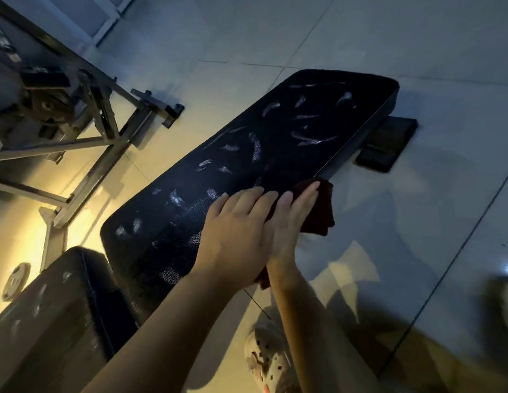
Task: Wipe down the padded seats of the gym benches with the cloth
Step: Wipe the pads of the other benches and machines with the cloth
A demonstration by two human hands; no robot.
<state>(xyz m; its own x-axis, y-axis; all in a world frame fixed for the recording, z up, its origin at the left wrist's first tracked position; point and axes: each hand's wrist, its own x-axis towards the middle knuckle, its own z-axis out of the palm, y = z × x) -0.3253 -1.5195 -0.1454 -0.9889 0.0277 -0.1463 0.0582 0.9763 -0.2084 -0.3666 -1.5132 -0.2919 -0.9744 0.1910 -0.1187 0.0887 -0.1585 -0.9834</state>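
A long black padded bench [287, 143] runs from the lower left to the upper right, its cracked surface marked with pale scuffs. A dark red cloth [321, 208] hangs over the bench's right edge near the middle. My left hand [235, 234] lies flat on the pad with straight fingers, partly over the cloth. My right hand [292, 219] presses flat on the cloth at the pad's edge, fingers straight. A second, shorter black pad [57, 307] sits at the lower left, also scuffed.
A metal machine frame [105, 131] with bars and feet stands on the tiled floor to the left. A round weight plate [16, 280] lies at the left edge. The bench's dark foot [389, 146] sticks out at the right. My pale clog [268, 355] is below.
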